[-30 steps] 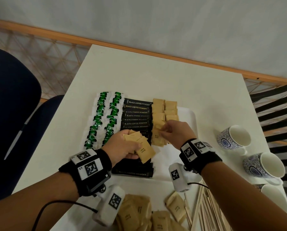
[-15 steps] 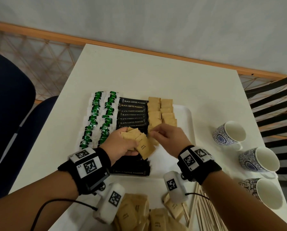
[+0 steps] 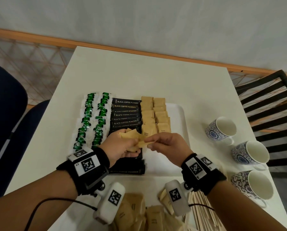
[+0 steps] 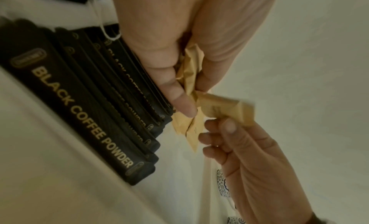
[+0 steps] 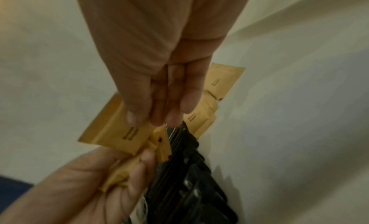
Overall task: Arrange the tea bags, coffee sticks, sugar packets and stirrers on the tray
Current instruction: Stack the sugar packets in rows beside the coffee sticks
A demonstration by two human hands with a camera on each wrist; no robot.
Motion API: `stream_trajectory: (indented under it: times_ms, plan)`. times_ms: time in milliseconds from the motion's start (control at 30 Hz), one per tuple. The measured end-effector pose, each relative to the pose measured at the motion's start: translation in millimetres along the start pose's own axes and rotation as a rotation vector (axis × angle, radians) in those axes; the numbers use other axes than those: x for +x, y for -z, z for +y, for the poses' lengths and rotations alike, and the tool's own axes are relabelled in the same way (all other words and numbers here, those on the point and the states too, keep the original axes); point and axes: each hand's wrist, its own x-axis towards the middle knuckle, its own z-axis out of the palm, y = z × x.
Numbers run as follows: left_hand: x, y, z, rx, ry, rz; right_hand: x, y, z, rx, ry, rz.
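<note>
Already tea bags [image 3: 91,120], coffee [image 3: 126,112] and some sugar [image 3: 154,114] line your tray [image 3: 181,124]; both hands [image 3: 121,145] [image 3: 167,145] pinch packets centre-frame; stirrers [image 3: 199,212], seemingly untouched, wait lower right.

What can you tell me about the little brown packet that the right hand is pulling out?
The sugar packet is a small flat rectangle of tan, paper-looking wrap with small dark print on its face, too blurred to read. The right hand pinches one end between thumb and fingertips. Its other end meets the bunch of sugar packets that the left hand grips. It is held in the air, tilted, above the white tray, beside the row of black coffee sticks.
</note>
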Motion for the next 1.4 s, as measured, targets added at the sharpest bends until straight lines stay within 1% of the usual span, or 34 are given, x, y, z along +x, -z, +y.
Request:
stream_trajectory:
  times_ms: [33, 100, 233, 367, 467, 567, 733, 867, 1033, 1133, 1167, 1200, 1267, 1333, 1400]
  plan:
    - [-0.7, -1.2, 0.7, 0.020, 0.005, -0.009, 1.9, 3.2, 1.6, 0.007, -0.004, 0.069]
    - [-0.2, -1.5, 2.2, 0.029, 0.023, -0.007, 6.9, 13.5, 7.2, 0.026, -0.073, 0.193]
    - [-0.2, 1.6, 3.9, 0.029, 0.037, -0.008, 15.6, 36.1, 21.4, -0.072, -0.255, 0.268]
    - [-1.4, 4.7, 5.4, -0.035, 0.017, 0.016, 22.6, 46.1, 35.8, -0.134, -0.338, 0.348]
    - [-1.5, 5.7, 6.2, -0.085, 0.021, 0.009, 27.9, 46.3, 41.8, -0.185, -0.372, 0.402]
    - [-1.2, 6.0, 7.4, -0.110, 0.054, 0.013, 30.5, 44.3, 42.9, -0.208, -0.376, 0.421]
    - [0.3, 5.1, 9.5, -0.121, 0.104, 0.005, 32.4, 41.9, 43.0, -0.222, -0.359, 0.402]
    - [0.2, 4.9, 7.1, -0.088, 0.086, -0.029, 33.4, 41.9, 43.1, -0.243, -0.362, 0.386]
    - [-0.3, 6.4, 4.9, -0.087, 0.067, -0.012, 30.4, 42.7, 41.2, -0.276, -0.364, 0.404]
    - [-0.2, 7.0, 5.1, -0.081, 0.039, 0.004, 24.6, 40.9, 35.9, -0.324, -0.298, 0.461]
    - [0.2, 7.5, 4.5, -0.079, 0.031, 0.007, 22.5, 38.5, 32.2, -0.320, -0.251, 0.460]
    - [0.7, 7.8, 3.7, -0.073, 0.024, 0.008, 20.0, 34.7, 26.9, -0.313, -0.203, 0.428]
    - [0.4, 7.5, 2.1, -0.042, 0.010, 0.011, 15.8, 23.7, 15.5, -0.301, -0.130, 0.287]
    - [-0.3, 5.8, 1.3, -0.017, -0.007, 0.011, 14.5, 12.6, 6.6, -0.314, -0.112, 0.141]
    - [-1.4, 3.7, 1.5, -0.013, -0.026, 0.015, 13.7, 3.6, 0.1, -0.284, -0.134, 0.027]
